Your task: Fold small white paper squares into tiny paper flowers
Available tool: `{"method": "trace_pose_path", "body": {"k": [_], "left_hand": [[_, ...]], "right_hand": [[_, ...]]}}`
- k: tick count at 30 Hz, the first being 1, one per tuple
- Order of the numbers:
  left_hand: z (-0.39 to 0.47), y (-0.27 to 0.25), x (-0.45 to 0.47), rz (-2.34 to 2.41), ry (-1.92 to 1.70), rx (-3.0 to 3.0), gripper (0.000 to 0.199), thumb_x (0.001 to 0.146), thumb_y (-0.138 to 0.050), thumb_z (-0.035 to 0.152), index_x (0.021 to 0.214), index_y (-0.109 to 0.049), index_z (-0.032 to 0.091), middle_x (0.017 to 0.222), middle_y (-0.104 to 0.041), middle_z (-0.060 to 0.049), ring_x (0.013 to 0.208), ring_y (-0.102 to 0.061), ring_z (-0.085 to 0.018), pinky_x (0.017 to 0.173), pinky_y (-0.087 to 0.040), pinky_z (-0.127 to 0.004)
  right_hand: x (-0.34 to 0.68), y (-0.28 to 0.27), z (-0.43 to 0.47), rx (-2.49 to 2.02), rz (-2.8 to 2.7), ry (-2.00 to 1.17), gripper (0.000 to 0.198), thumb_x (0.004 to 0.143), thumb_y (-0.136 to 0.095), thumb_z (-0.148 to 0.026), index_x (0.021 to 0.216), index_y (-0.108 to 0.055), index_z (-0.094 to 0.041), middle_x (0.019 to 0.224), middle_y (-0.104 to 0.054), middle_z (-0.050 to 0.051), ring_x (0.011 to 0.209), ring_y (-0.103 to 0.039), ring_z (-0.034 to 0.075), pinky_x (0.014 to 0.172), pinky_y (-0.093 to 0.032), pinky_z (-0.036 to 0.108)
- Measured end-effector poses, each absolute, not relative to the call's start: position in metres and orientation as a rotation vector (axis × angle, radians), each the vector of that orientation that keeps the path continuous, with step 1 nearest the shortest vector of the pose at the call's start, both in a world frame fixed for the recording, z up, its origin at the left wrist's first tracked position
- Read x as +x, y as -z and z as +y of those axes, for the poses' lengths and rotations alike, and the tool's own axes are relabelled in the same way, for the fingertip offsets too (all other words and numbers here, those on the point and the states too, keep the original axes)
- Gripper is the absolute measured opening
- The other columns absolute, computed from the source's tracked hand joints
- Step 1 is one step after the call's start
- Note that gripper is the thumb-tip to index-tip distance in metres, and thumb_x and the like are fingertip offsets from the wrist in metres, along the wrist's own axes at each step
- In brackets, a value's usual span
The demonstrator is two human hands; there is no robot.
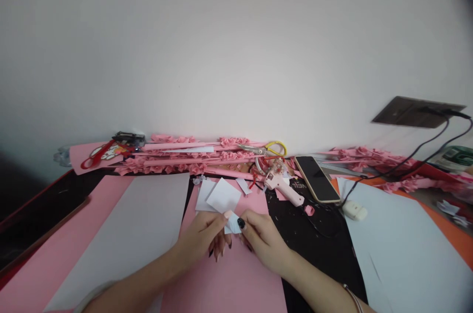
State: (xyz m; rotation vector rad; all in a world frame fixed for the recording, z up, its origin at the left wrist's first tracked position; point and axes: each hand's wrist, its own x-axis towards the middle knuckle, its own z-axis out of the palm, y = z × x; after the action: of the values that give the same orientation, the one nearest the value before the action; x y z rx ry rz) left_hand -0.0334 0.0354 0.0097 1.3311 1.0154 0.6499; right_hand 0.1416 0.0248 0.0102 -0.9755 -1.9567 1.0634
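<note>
Between my two hands is a small folded piece of white paper [232,225], gripped at its edges. My left hand [209,233] pinches its left side with thumb and finger, the other fingers hanging below. On the opposite side my right hand [260,235] pinches it, thumb with a dark nail on top. Just beyond lie loose white paper squares [223,195], overlapping on a pink sheet [225,283]. My hands are over that pink sheet.
A pink glue gun [284,189], yellow-handled scissors [275,148] and a phone [317,179] lie toward the wall. Pink paper flowers [173,162] line the back. White sheets [129,229] flank me. A cable runs from the wall socket [410,112] to a white charger [354,210].
</note>
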Motion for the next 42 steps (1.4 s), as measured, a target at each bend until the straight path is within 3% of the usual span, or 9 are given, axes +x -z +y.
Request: {"method": "trace_pose_path", "body": {"k": [24,42], "left_hand": [[0.0348,-0.0031,-0.0335,0.925,-0.633,1.428,0.037,0.088,-0.04,0.043,0.067,-0.052,0.016,0.055,-0.065,0.0,0.037,-0.056,-0.009,0.037,-0.034,-0.016],[0.0342,-0.0058,-0.0325,0.925,-0.683,1.486,0.032,0.087,-0.044,0.036,0.072,-0.061,0.014,0.065,-0.067,-0.002,0.049,-0.064,-0.013,0.048,-0.05,-0.021]], "right_hand": [[0.1419,-0.0044,0.0254,-1.001,-1.871,-1.136,0.032,0.095,-0.035,-0.033,0.069,-0.046,-0.017,0.052,-0.044,-0.005,0.042,-0.038,0.007,0.043,-0.03,0.018],[0.1415,-0.0052,0.0257,-0.979,-1.86,-1.16,0.03,0.095,-0.036,-0.03,0.07,-0.046,-0.017,0.054,-0.043,-0.005,0.043,-0.037,0.007,0.044,-0.029,0.018]]}}
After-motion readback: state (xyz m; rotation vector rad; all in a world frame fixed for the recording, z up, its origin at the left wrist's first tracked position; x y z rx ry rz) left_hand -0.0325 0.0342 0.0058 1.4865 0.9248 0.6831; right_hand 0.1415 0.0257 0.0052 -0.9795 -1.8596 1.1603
